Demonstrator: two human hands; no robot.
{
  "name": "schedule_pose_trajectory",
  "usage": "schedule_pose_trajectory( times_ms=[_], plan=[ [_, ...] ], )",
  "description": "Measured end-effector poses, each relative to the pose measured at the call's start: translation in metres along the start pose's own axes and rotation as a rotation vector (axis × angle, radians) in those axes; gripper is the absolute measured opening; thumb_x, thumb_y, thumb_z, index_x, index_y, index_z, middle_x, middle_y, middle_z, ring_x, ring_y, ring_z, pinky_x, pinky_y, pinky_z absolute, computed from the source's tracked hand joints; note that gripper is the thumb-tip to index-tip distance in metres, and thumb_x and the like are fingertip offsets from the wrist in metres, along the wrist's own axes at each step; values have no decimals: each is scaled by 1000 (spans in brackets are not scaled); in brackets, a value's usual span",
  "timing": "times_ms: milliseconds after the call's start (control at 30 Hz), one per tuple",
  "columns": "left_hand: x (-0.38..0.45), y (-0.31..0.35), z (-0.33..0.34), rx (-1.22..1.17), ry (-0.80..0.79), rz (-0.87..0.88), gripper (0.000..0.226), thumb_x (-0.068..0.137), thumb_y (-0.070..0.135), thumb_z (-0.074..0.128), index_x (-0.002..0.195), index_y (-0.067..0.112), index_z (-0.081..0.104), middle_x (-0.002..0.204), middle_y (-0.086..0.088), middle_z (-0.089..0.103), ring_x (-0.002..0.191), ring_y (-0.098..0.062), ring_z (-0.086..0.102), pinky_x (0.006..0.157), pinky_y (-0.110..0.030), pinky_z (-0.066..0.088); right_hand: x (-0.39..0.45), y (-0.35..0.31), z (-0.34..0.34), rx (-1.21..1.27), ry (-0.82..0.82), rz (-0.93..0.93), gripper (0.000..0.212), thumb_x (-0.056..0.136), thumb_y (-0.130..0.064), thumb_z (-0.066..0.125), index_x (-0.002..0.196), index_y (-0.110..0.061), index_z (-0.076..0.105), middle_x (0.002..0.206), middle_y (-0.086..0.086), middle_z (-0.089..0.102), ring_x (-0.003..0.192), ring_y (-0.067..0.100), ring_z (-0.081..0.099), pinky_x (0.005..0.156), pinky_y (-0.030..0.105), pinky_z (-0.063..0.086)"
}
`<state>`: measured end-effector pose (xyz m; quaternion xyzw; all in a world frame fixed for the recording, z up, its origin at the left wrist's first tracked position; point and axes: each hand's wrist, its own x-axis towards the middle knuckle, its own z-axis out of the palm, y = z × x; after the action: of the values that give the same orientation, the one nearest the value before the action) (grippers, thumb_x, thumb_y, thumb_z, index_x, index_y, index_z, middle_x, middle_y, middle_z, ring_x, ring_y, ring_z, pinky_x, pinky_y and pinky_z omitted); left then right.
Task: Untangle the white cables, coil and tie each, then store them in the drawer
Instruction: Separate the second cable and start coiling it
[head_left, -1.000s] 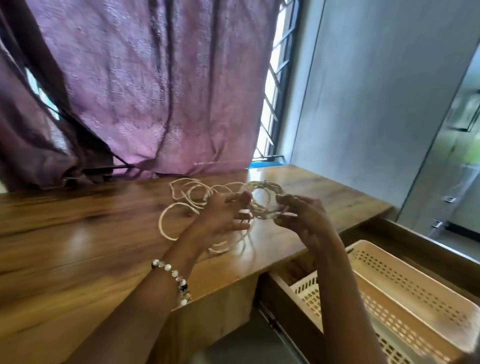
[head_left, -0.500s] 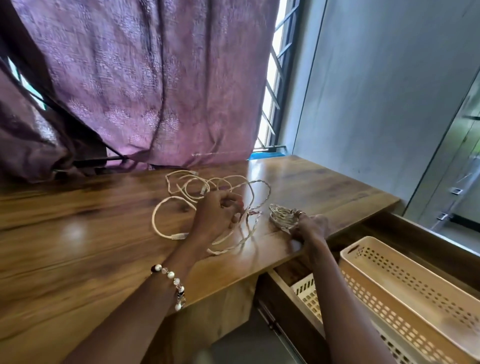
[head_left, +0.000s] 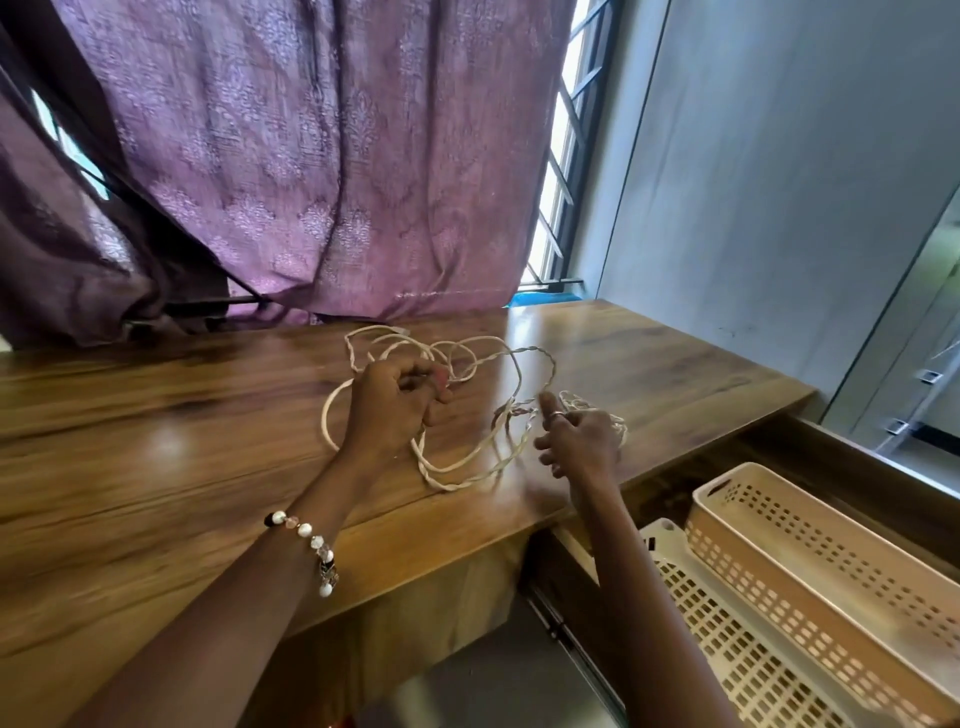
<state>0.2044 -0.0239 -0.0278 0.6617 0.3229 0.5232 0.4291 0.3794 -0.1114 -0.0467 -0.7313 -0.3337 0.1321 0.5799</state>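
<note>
Loose cables (head_left: 467, 410) sprawl on the table (head_left: 156, 467); left hand (head_left: 395, 405) clenched on strands; coiled bundle (head_left: 597, 415) at right hand's (head_left: 579, 447) one o'clock, grip uncertain.

Single head-worn wide-angle view, taken from above and behind the forearms, facing forward and down across a wooden desk (head_left: 156, 467). Close range: left hand (head_left: 395, 405) and right hand (head_left: 576, 447) near frame centre, forearms entering from the near bottom edge. Tangle of white cables (head_left: 467, 405) just beyond the hands, at mid distance. Far field filled by a purple curtain (head_left: 311, 156), with a barred window (head_left: 561, 182) and grey wall (head_left: 753, 182) toward the far right. Near right corner looking down into an open drawer (head_left: 857, 467) holding perforated trays (head_left: 779, 571). Straight edges bowed toward the borders by lens distortion. No second view, hence no shared region.
</note>
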Motion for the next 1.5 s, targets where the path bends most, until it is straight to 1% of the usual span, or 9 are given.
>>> schedule_pose_trajectory(
  times_ms=[133, 367, 533, 633, 800, 967, 1100, 1300, 1500],
  plan=[
    [-4, 1, -27, 8, 72, 22, 16, 89, 10, 64, 79, 22, 69, 68, -3, 71, 43, -7, 57, 43, -19, 44, -6, -14, 30, 33, -228, 45, 33, 87, -26, 68, 76, 5, 69, 60, 14, 67, 41, 15, 56, 38, 22, 40],
    [-4, -16, -94, 491, 414, 142, 4, 81, 25, 68, 78, 28, 68, 80, 7, 72, 73, -12, 66, 68, -31, 52, -15, -49, 68, 232, -154, -85, 27, 92, -5, 44, 77, -2, 66, 60, 14, 62, 46, 21, 56, 41, 25, 44],
    [-13, -3, -112, 654, 86, 341, 41, 66, 54, 69, 101, 32, 69, 114, 6, 61, 103, -24, 53, 89, -42, 45, -23, -103, 91, 548, -351, -124, 30, 98, -18, 43, 75, -11, 61, 50, 2, 53, 44, 14, 46, 41, 23, 33],
    [-10, 1, -111, 1045, -161, 172, 86, 55, 80, 54, 133, 45, 47, 133, 6, 39, 123, -26, 30, 100, -43, 31, -25, -133, 100, 935, -656, -35, 30, 101, -23, 40, 83, -7, 58, 50, 2, 47, 44, 14, 38, 44, 23, 27],
    [1, -13, -119, 1132, -172, 48, 39, 75, 52, 70, 111, 39, 67, 123, 3, 56, 124, -24, 39, 99, -40, 31, -24, -155, 108, 956, -685, -41, 31, 101, -25, 38, 94, -3, 58, 51, 1, 46, 48, 13, 37, 49, 25, 27],
    [8, -6, -156, 564, 75, 85, 15, 76, 2, 74, 91, 2, 74, 83, -13, 70, 78, -20, 62, 69, -27, 41, 1, -152, 104, 879, -350, 88, 18, 92, -7, 46, 83, -10, 62, 45, -5, 40, 35, 8, 27, 38, 16, 19],
    [20, 0, -199, 679, 387, 80, 13, 84, 13, 69, 95, 8, 75, 84, -13, 73, 78, -18, 63, 65, -26, 39, 25, -144, 89, 962, -326, 237, 26, 94, -5, 44, 73, -9, 58, 44, -5, 33, 33, 7, 22, 32, 15, 18],
    [30, -17, -206, 1198, -227, -135, 37, 93, 14, 52, 128, 7, 55, 130, -21, 53, 116, -36, 52, 95, -35, 44, 26, -181, 82, 1202, -675, 336, 24, 98, -4, 29, 79, -4, 45, 43, 0, 36, 28, 6, 19, 25, 17, 19],
    [15, -4, -212, 1016, -605, -190, 36, 89, 11, 61, 125, 9, 58, 129, -5, 57, 104, -15, 50, 92, -25, 41, 25, -213, 78, 1620, -571, 373, 29, 84, 12, 18, 71, -8, 34, 43, 5, 35, 23, 10, 22, 25, 15, 21]
  ],
)
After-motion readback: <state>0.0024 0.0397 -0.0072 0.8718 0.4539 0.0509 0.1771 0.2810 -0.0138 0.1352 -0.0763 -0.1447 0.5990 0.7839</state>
